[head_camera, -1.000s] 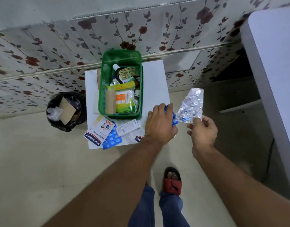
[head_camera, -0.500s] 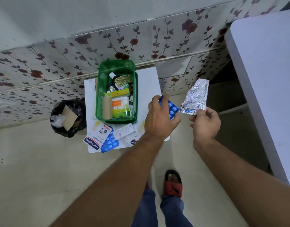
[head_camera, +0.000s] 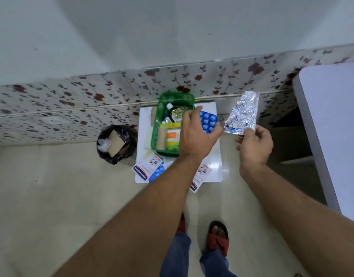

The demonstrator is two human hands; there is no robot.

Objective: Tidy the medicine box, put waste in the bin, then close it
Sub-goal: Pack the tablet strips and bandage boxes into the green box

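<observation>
Floral-tiled wall behind a small white table [head_camera: 216, 156] bearing the green box [head_camera: 162, 108], lid off. Left hand [head_camera: 196, 134], fingers pinched on a blue blister pack [head_camera: 209, 121], has lifted it from the table edge to just above the box, likely for stowing. Right hand [head_camera: 254, 144] still grips an empty foil strip [head_camera: 244, 112], probable waste for the bin [head_camera: 116, 143] left of the table.

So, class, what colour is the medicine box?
Green, seen from the head camera.
</observation>
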